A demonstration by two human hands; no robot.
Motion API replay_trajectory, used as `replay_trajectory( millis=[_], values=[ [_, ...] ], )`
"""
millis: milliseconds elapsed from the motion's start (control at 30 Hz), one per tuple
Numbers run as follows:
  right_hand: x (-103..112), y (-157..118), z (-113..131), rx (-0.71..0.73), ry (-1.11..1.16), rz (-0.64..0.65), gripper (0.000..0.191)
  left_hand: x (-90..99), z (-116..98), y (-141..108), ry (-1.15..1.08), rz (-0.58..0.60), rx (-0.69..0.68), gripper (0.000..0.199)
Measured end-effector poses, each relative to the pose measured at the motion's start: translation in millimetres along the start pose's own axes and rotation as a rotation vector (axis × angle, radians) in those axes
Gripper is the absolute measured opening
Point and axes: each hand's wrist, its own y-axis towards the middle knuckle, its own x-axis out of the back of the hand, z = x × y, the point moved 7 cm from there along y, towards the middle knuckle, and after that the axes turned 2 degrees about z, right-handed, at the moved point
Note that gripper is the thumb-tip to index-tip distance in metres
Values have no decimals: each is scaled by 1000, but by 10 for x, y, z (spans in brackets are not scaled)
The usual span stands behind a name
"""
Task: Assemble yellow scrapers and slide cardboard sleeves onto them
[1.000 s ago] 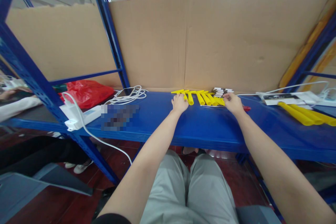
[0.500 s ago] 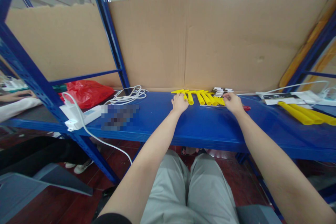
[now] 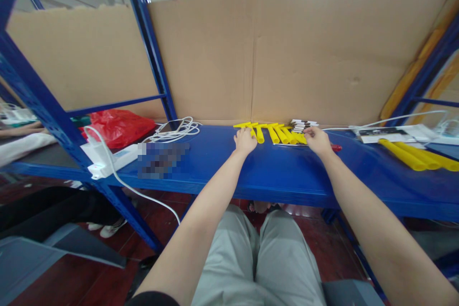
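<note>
The left hand (image 3: 245, 141) lay over the left end of a row of yellow tubes (image 3: 260, 134) on the blue table (image 3: 208, 158), its fingers slightly spread — whether it gripped one, I could not tell. The right hand (image 3: 318, 141) was loosely curled at the row's right end — its hold unclear. Black-and-white sticks (image 3: 304, 125) lay behind that end; a red handle (image 3: 336, 147) showed beside the right hand.

left side: 1 red plastic bag (image 3: 120, 128), crumpled; loosely coiled white cable (image 3: 179, 130) just right of it, at foot of blue post (image 3: 147, 43). white power strip (image 3: 124, 157) in front of bag, white cord (image 3: 138, 191) hanging down. behind: upright cardboard (image 3: 304, 52), vertical crease. lower left: grey chair (image 3: 77, 244).
</note>
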Motion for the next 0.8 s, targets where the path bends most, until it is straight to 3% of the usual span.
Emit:
replay_trajectory(
  millis=[600, 800],
  values=[
    [-3, 5, 8, 54, 10, -11, 19, -26, -2, 16, 6, 18, -11, 39],
    [6, 25, -64, -5, -44, -19, 22, -39, -23, -4, 19, 51, -20, 35]
  ],
)
